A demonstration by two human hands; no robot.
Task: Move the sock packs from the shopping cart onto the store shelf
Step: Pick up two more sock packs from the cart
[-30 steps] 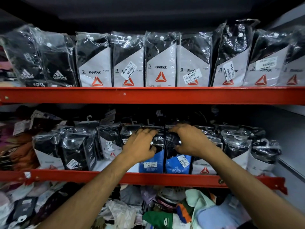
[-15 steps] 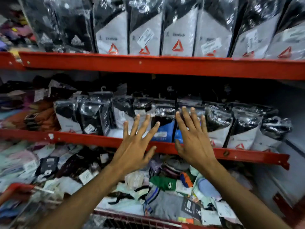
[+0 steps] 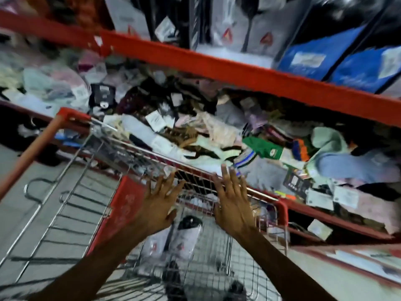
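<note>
Black-and-white sock packs [image 3: 186,240] at 6 o'clock are best being approached slowly; left hand [image 3: 159,205] and right hand [image 3: 233,203] are being held spread, empty.

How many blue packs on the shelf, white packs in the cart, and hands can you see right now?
Blue packs on the shelf: 2
White packs in the cart: 2 clear; darker shapes below are too blurred to count
Hands: 2, left hand and right hand, both open
Total: 6

Pale tiled floor [image 3: 39,177] lies under dim light, beside a lower red rack [image 3: 338,222] heaped with loose clothing [image 3: 195,131].
</note>
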